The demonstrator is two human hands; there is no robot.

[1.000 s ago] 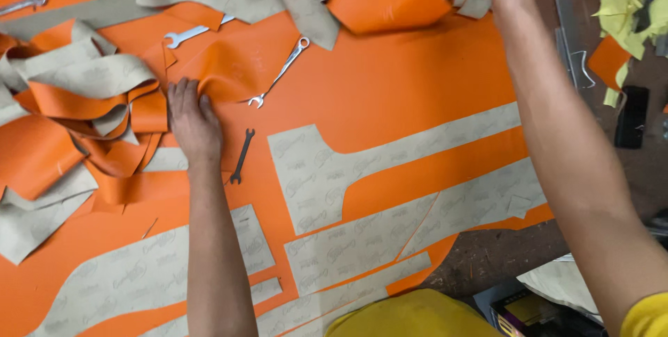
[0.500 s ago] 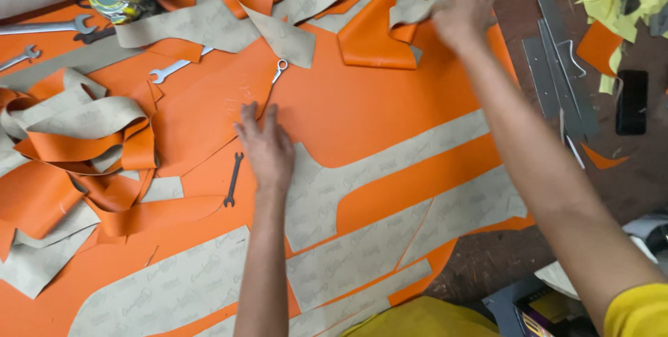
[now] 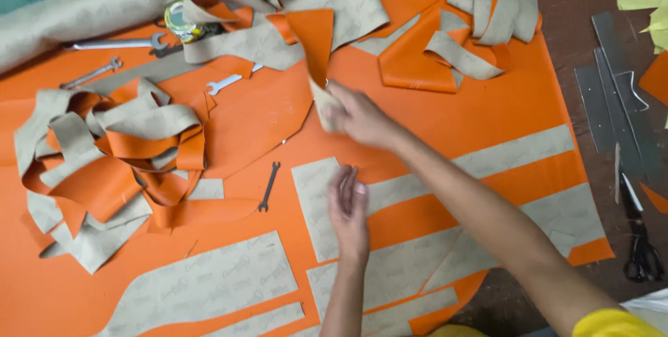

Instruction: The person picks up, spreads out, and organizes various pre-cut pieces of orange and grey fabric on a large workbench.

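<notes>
My right hand [image 3: 355,116] grips a cut piece of orange leather [image 3: 316,41] by its lower tip and holds it up over the middle of the table. The piece shows its orange face and a beige backing at the grip. My left hand [image 3: 348,205] lies flat, fingers together, on a beige paper pattern [image 3: 316,205] that rests on the big orange leather sheet [image 3: 431,107]. A small black wrench [image 3: 268,186] lies just left of that pattern.
A heap of orange and beige offcut strips [image 3: 118,156] sits at the left, more scraps [image 3: 480,17] at the back right. Silver wrenches [image 3: 118,45] and a tape roll [image 3: 182,22] lie at the back. Metal rulers [image 3: 612,93] and black scissors [image 3: 640,239] lie right.
My right hand came back from the far right scraps to the middle, now holding an orange piece. My left hand slid down onto the beige pattern. The view shifted right.
</notes>
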